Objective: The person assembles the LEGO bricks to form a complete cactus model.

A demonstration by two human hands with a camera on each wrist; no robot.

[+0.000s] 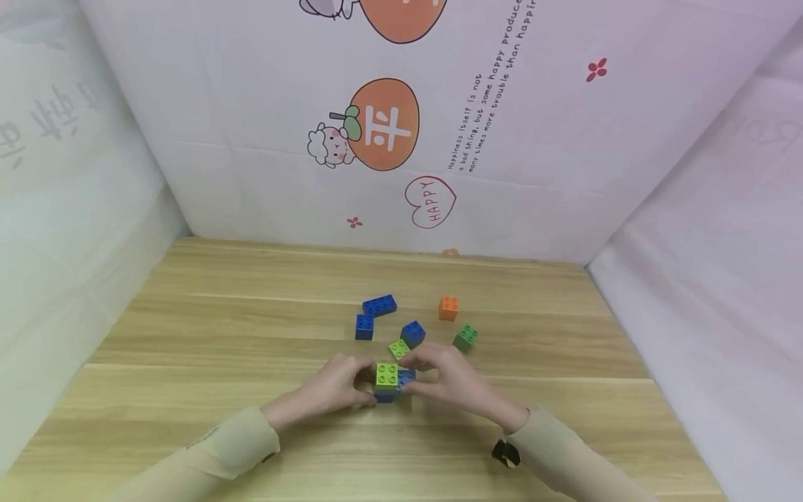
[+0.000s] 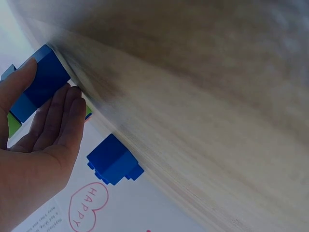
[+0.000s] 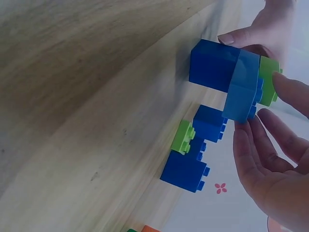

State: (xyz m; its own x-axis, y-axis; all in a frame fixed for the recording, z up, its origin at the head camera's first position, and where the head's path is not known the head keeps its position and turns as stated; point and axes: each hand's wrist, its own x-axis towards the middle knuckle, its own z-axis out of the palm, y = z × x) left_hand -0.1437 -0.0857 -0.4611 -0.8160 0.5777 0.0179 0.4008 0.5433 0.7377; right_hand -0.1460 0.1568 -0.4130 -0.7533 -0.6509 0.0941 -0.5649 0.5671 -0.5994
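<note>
Both hands meet at a small brick stack (image 1: 389,382) on the wooden table (image 1: 207,348): left hand (image 1: 335,387) and right hand (image 1: 448,380) hold it btwn fingers, lime-green brick (image 1: 387,374) on top, blue below. Just behind stack: loose blue bricks (image 1: 379,305), an orange brick (image 1: 448,307) & a green brick (image 1: 465,337).

The stacked bricks (image 1: 389,382) stand on the surface (image 1: 188,348), between the left hand (image 1: 332,389) and the right hand (image 1: 448,380). Behind them lie six loose bricks (image 1: 414,324) (two at the far left, two at the right, two nearest).
</note>
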